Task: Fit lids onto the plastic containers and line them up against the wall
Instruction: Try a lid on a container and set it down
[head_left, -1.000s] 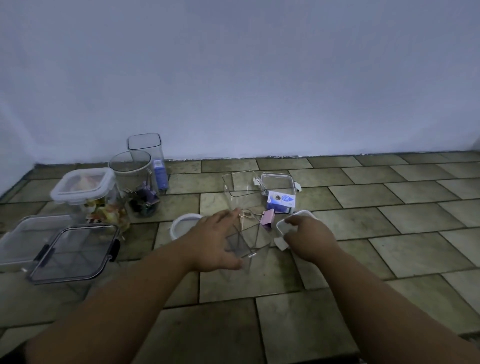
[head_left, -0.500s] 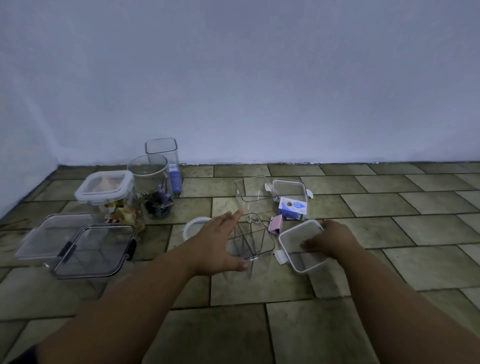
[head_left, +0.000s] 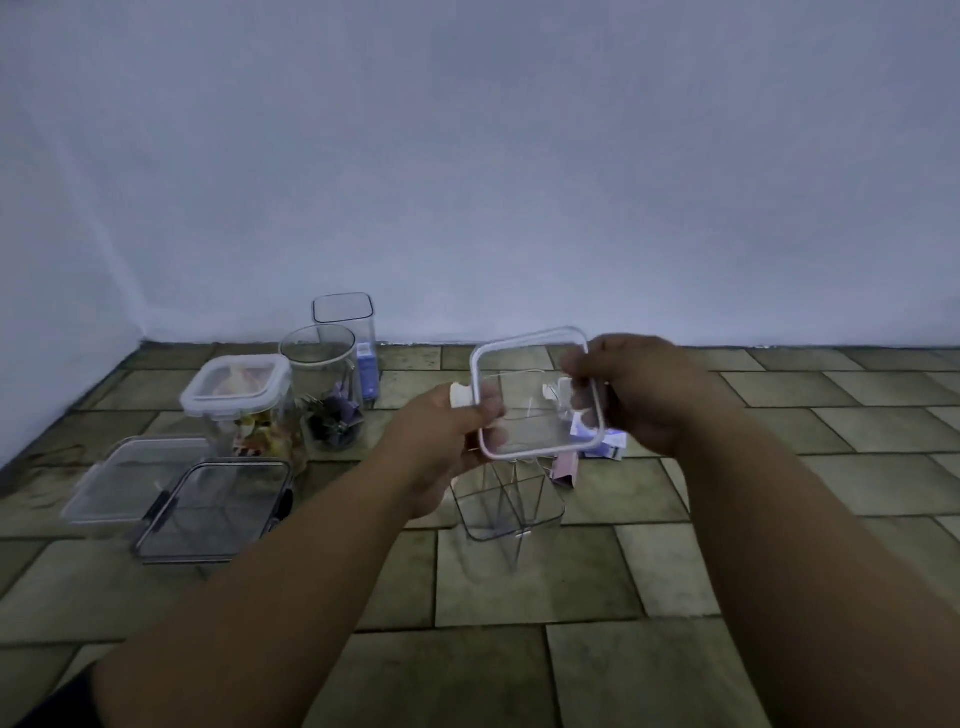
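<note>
I hold a clear square lid (head_left: 535, 395) with a white rim in the air with both hands. My left hand (head_left: 441, 447) pinches its left edge by a white latch, and my right hand (head_left: 639, 389) grips its right edge. Directly below the lid an open clear square container (head_left: 506, 506) stands on the tiled floor. Other clear containers behind the lid are partly hidden by it.
At the left stand a lidded container (head_left: 239, 400) with colourful contents, a round jar (head_left: 324, 384) and a tall square container (head_left: 345, 322) by the wall (head_left: 519, 182). Two flat lidded boxes (head_left: 208, 509) lie front left. A blue-white packet (head_left: 602, 441) and pink item (head_left: 563, 470) lie right of centre.
My right hand lifted the lid off the floor, and my left hand left the open container and took the lid's left edge. The lid now hangs above the container.
</note>
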